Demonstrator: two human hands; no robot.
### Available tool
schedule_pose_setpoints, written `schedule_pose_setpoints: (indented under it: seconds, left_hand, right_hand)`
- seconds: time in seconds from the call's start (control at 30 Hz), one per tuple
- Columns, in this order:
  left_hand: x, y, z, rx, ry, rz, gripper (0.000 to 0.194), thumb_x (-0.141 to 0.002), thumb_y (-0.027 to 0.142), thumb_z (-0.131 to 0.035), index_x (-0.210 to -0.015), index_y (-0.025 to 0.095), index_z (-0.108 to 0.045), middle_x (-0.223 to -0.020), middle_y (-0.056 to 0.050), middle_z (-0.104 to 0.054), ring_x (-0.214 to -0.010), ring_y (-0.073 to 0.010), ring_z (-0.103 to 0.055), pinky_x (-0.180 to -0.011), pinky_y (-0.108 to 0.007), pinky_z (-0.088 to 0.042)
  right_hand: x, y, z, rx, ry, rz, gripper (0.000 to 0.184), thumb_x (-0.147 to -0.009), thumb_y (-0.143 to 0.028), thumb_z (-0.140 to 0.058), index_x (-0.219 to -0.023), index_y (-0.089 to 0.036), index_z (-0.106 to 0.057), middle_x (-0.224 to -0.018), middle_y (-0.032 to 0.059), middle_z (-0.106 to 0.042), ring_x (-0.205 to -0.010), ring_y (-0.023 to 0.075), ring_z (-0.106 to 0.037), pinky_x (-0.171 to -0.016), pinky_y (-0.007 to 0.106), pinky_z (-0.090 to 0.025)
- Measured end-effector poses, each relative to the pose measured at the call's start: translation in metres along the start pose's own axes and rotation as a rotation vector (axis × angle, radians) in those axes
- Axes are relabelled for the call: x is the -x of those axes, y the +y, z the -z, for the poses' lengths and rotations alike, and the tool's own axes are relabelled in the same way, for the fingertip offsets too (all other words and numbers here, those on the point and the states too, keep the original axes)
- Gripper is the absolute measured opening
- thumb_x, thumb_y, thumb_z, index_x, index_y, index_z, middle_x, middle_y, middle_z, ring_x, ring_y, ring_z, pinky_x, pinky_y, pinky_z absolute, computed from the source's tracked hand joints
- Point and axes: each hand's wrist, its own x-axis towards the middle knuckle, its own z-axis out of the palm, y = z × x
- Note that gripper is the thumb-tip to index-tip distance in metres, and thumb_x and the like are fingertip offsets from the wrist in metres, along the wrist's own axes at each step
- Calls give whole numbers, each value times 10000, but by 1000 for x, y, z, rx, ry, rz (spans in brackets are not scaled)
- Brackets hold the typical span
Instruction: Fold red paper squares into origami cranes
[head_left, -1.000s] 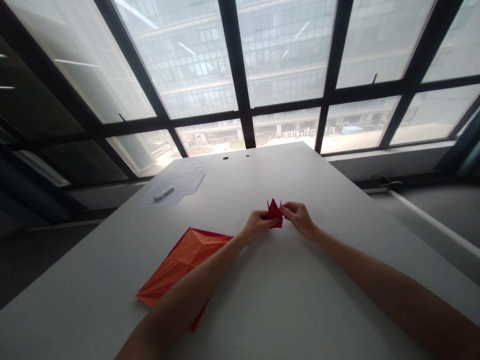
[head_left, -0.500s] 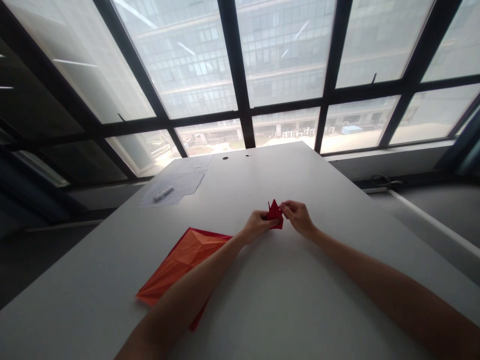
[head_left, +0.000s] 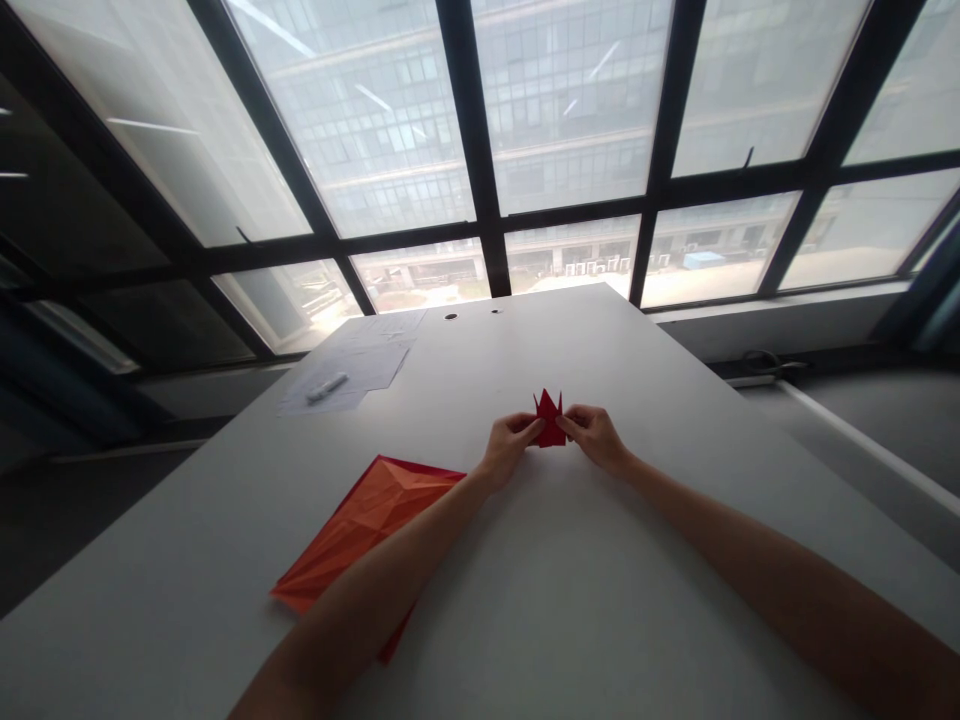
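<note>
A small red folded-paper piece [head_left: 551, 424] is held between my hands above the white table. It has a wide central point and a thin spike on each side, all pointing away from me. My left hand [head_left: 511, 440] pinches its left edge, thumb on top. On the right edge, my right hand [head_left: 592, 432] grips it between thumb and fingers. Creased orange paper with red edges [head_left: 375, 520] lies to the left, partly covered by my left forearm.
The white table [head_left: 637, 600] reaches toward large dark-framed windows. Printed sheets [head_left: 375, 365] lie at the far left with a whitish marker-like object [head_left: 328, 387] on them. Two small holes [head_left: 451, 317] show near the far edge.
My right hand has moved from the right spike down to the paper's right edge. My left hand has shifted to the left edge, and both side spikes now stand out clearly.
</note>
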Motion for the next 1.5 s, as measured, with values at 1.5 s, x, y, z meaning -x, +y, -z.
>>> schedule_pose_setpoints:
  seconds: [1.5]
  left_hand:
    - [-6,-4,5,-212,90,-340,271,-733,309,-776,-911,181,-617,-922,-49,-651,-810,-154,-618,-703,-271,-504]
  right_hand:
    - [0,-2,-1,-34,-99,-44,345,-800,-499,-641,-785,-155,-664,-698,29,-648,-633,159,-560,-598,278,-437]
